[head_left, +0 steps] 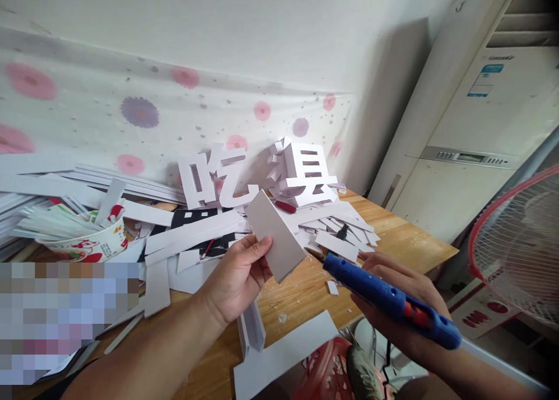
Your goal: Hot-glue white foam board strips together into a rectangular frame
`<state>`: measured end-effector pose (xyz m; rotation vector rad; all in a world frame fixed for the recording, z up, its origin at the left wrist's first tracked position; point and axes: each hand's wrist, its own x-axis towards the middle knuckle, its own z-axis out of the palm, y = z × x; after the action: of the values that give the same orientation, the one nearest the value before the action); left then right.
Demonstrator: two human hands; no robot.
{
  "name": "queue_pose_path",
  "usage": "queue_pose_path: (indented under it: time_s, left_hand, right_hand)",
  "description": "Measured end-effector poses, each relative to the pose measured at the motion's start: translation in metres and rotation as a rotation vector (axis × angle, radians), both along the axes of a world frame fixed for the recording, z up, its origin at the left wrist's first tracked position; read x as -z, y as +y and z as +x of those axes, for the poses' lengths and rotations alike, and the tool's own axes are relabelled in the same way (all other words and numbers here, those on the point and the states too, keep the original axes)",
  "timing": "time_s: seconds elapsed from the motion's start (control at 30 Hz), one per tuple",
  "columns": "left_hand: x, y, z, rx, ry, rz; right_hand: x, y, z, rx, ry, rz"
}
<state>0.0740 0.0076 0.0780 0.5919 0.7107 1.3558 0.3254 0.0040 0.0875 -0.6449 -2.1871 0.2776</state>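
Matt grey card strip (276, 234), glossy blue plastic glue gun (390, 300), smooth wooden table (410, 237)

A wooden desk (406, 237) carries loose white foam strips (192, 234) across its middle and scraps (345, 234) toward the right. 2 large white cut-out characters (262, 170) stand at the back. A printed bowl (82, 245) sits left, with stacked sheets (39, 181) behind it.
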Motion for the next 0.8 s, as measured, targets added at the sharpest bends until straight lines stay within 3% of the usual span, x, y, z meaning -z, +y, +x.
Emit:
queue_pose_path:
  time_s: [0.13,0.37,0.6,0.7,0.8]
  left_hand:
    - [-0.001,0.001,0.001,0.01,0.0,-0.01]
    - [0.002,0.003,-0.001,0.126,0.096,-0.016]
    - [0.003,0.013,-0.006,0.014,0.229,-0.092]
    - [0.005,0.019,-0.01,0.016,0.297,-0.109]
    - [0.007,0.022,-0.014,0.029,0.416,-0.082]
  right_hand:
    - [0.002,0.024,0.024,0.027,0.037,-0.121]
    - [0.033,0.106,0.108,0.563,-0.026,-0.383]
    - [0.07,0.156,0.197,1.077,-0.371,-0.546]
    - [0.082,0.168,0.212,1.168,-0.467,-0.612]
    - [0.087,0.177,0.209,1.171,-0.51,-0.587]
